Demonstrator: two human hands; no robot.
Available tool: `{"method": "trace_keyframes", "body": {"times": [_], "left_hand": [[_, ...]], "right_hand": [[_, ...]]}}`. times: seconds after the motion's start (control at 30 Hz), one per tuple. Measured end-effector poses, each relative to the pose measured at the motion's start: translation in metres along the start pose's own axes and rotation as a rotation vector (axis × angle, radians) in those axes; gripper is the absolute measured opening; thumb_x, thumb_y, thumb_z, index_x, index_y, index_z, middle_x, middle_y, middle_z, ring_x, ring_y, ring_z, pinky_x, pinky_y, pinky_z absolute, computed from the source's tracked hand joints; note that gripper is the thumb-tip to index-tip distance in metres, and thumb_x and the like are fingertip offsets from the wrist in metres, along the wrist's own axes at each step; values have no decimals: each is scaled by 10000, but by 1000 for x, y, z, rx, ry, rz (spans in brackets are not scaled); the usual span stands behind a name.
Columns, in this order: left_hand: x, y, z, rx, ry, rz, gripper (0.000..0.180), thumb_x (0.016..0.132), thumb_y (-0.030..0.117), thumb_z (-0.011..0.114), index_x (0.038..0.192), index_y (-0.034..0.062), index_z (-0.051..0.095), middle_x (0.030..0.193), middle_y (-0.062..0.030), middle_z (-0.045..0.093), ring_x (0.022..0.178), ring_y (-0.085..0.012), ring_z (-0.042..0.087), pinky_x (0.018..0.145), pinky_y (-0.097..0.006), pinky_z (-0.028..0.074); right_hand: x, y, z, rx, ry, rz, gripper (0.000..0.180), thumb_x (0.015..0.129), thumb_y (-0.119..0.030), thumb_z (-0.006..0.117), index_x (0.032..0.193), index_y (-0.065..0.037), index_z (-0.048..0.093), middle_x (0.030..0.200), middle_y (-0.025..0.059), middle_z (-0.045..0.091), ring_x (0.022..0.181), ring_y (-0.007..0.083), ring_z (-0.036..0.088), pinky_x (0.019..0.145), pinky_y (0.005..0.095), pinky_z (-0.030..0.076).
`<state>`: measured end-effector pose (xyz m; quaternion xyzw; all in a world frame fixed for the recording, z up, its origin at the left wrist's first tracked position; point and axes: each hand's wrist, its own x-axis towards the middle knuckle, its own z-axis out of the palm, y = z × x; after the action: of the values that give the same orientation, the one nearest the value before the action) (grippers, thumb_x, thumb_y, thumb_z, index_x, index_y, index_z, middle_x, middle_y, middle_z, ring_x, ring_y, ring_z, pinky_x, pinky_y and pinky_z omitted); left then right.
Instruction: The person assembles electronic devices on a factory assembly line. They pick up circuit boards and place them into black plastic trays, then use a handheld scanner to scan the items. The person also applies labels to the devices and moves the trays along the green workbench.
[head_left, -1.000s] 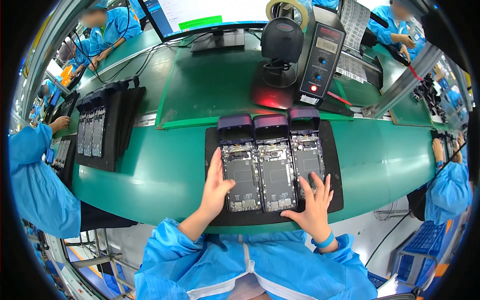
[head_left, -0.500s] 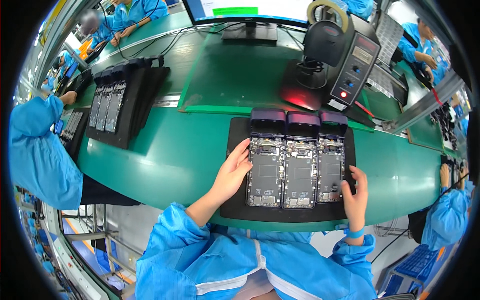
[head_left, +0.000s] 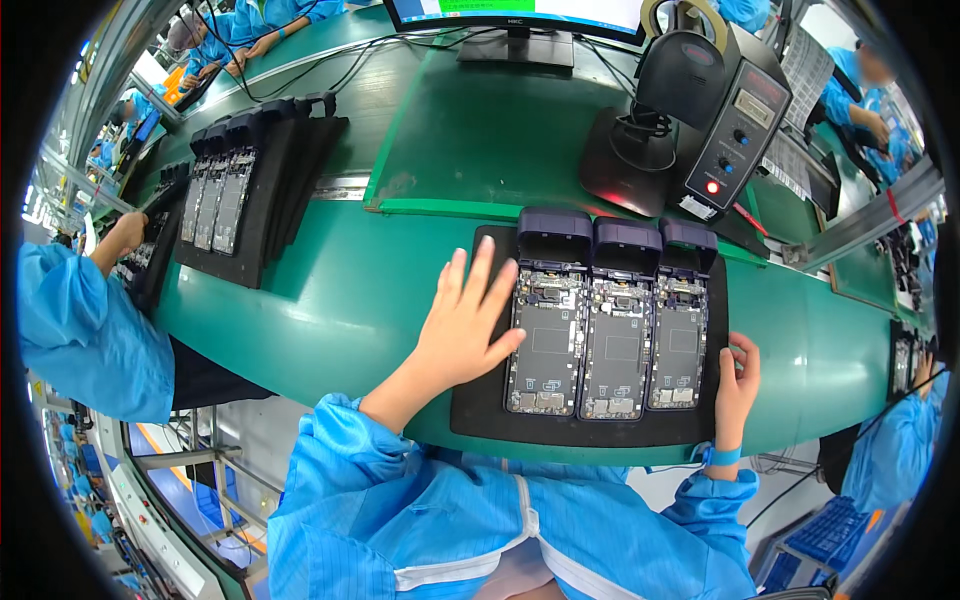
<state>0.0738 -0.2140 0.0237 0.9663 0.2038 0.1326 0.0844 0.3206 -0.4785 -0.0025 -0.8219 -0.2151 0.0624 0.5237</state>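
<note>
Three opened phones lie side by side on a black mat (head_left: 478, 412) in front of me: a left phone (head_left: 545, 340), a middle phone (head_left: 615, 348) and a right phone (head_left: 679, 345). Their circuit boards and dark inner plates face up. At the far end of each stands a dark purple block (head_left: 556, 236). My left hand (head_left: 450, 335) is open, fingers spread, over the mat's left edge, its thumb tip close to the left phone. Beside the mat's right edge, my right hand (head_left: 737, 392) has loosely bent fingers, thumb apart, with nothing visible in it.
A stack of black mats (head_left: 290, 180) with opened phones stands at the left, near a co-worker's hand (head_left: 124, 233). Behind my mat are a scanner on a stand (head_left: 680, 80), a control box (head_left: 738, 140) with a red light, and a monitor (head_left: 515, 18). Co-workers sit on both sides.
My left hand has come away from the left phone's side, and its fingers have spread. My right hand has shifted off the right phone's edge. The whole view has moved slightly.
</note>
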Motion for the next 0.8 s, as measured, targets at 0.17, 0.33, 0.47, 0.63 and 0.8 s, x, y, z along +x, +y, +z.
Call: {"method": "trace_keyframes", "body": {"times": [0.17, 0.33, 0.47, 0.63, 0.8], "left_hand": [[-5, 5, -3, -514, 8, -110, 622, 810, 211, 514, 1328, 20, 228, 1403, -216, 83, 1283, -418, 95, 1032, -451, 145], [-22, 32, -1, -1558, 132, -466, 657, 840, 132, 413, 1367, 42, 31, 1422, -160, 52, 1289, -308, 170, 1005, -392, 234], [-21, 27, 0, -1782, 121, -650, 661, 847, 154, 419, 1376, 91, 29, 1378, -167, 206, 1229, -287, 298, 953, -379, 316], [-7, 41, 13, -1799, -177, -668, 511, 815, 14, 481, 1276, 50, 263, 1168, -114, 460, 1043, -197, 475, 910, -331, 376], [-2, 46, 17, -1855, -132, -663, 494, 769, -46, 496, 1226, 51, 334, 1135, -94, 489, 1048, -202, 476, 913, -346, 376]], "right_hand": [[-2, 1, -4, 22, -11, 38, 249, 783, -60, 537, 1032, -49, 534, 975, 21, 522, 790, 103, 462, 618, 209, 350], [-12, -30, 7, -205, -163, -327, 480, 695, -47, 559, 1167, -45, 470, 1131, 130, 495, 1064, 288, 427, 944, 366, 306], [-15, -37, 6, -166, -188, -298, 497, 663, -64, 570, 1150, -35, 479, 1134, 128, 489, 1057, 286, 427, 927, 361, 320], [-21, -28, 4, -133, -199, -331, 498, 633, -57, 566, 1124, -17, 492, 1093, 137, 536, 1046, 294, 434, 928, 367, 320], [-21, -32, 11, -21, -164, -271, 543, 627, -62, 584, 1155, -34, 465, 1076, 111, 567, 1038, 283, 416, 943, 369, 293]]}}
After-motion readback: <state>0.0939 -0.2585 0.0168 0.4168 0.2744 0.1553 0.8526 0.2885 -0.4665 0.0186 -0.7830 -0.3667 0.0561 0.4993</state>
